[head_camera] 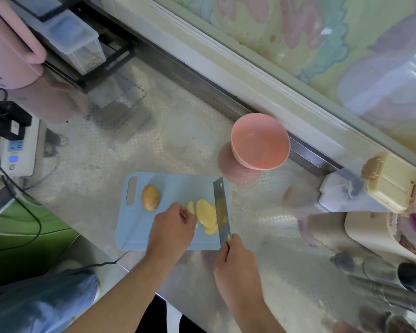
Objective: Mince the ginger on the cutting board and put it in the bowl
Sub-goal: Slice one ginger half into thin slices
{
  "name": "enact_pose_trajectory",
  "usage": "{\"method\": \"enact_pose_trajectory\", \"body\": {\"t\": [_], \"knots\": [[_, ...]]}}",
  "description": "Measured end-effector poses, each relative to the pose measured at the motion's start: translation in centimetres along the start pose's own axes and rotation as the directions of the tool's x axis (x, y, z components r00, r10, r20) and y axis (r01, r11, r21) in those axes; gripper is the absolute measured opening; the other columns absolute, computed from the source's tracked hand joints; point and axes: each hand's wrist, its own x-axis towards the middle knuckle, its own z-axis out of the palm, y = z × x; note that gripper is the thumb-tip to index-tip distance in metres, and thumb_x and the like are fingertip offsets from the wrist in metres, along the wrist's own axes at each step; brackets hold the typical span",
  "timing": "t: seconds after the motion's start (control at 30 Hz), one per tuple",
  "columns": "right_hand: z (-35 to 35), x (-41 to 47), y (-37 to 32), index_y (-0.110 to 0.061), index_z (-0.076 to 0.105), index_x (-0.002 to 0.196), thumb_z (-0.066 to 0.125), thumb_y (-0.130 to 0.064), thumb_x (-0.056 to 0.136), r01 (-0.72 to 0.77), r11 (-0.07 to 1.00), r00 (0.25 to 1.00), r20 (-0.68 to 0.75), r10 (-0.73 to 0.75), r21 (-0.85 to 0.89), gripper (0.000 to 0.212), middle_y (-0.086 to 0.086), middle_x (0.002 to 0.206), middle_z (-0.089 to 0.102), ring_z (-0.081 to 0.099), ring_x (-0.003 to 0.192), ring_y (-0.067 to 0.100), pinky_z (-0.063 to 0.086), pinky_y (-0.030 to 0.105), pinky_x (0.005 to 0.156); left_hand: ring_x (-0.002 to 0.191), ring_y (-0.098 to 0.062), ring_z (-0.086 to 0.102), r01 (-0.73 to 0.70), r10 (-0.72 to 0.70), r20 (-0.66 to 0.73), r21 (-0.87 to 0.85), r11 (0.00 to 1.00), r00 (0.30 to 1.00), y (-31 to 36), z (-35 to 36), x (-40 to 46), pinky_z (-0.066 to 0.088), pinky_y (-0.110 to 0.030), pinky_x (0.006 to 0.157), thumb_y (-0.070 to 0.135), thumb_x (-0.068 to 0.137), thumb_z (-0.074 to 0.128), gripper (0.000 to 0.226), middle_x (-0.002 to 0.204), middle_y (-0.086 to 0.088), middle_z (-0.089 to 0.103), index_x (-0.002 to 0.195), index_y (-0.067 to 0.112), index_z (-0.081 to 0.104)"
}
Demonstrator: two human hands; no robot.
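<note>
The right hand (pixel 234 259) gripped the cleaver (pixel 221 210), blade upright beside the ginger slices (pixel 205 213) on the blue cutting board (pixel 178 188). The left hand (pixel 172 227), fingers curled, touched the slices. The pink bowl (pixel 259 141) stood beyond the board on the surface (pixel 154 145).

No legible text, label, brand or number anywhere. White power strip (pixel 19 150), far left of left hand (pixel 172 227), carries small blue markings, too blurred to read. Pink appliance (pixel 7 56) beyond it shows dark mark on lower edge, unreadable.
</note>
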Motion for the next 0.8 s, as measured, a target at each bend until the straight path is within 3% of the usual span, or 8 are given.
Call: {"method": "enact_pose_trajectory", "body": {"t": [0.1,0.27,0.47,0.8], "knots": [[0.3,0.3,0.1,-0.024,0.038,0.083,0.034,-0.029,0.1,-0.005,0.996,1.0,0.025,0.007,-0.084,0.018,0.001,0.074,0.059,0.06,0.064,0.024,0.039,0.033,0.051,0.065,-0.016,0.064,-0.026,0.026,0.007,0.04,0.999,1.0,0.7,0.0,-0.3,0.057,-0.039,0.061,0.036,0.093,0.059,0.017,0.067,0.006,0.066,0.079,0.026,0.057],[0.7,0.1,-0.2,-0.024,0.036,0.08,0.035,-0.029,0.101,0.02,0.996,0.997,0.076,-0.014,-0.083,0.022,0.0,0.074,0.057,0.052,0.058,0.019,0.032,0.03,0.047,0.077,-0.014,0.06,-0.095,0.086,0.068,0.129,0.987,0.994,1.4,1.0,-0.3,0.057,-0.04,0.071,0.036,0.095,0.054,0.015,0.088,0.01,0.058,0.082,0.03,0.051],[0.8,-0.3,0.1,-0.022,0.038,0.078,0.034,-0.031,0.099,0.036,0.999,0.992,0.12,-0.033,-0.023,0.022,0.003,0.072,0.056,0.05,0.056,0.021,0.034,0.033,0.049,0.087,-0.016,0.064,-0.051,0.047,0.066,0.057,0.997,0.997,0.9,0.7,0.0,0.058,-0.045,0.08,0.03,0.094,0.06,0.008,0.096,0.008,0.063,0.1,0.025,0.057],[1.1,-0.6,0.0,-0.024,0.038,0.079,0.035,-0.031,0.099,0.071,0.997,0.986,0.15,-0.067,-0.021,0.022,0.003,0.071,0.055,0.047,0.055,0.019,0.034,0.034,0.05,0.091,-0.011,0.068,0.043,-0.029,0.146,-0.094,0.995,0.989,0.5,0.5,0.5,0.058,-0.036,0.085,0.03,0.091,0.07,0.013,0.097,0.013,0.07,0.103,0.029,0.065]]}}
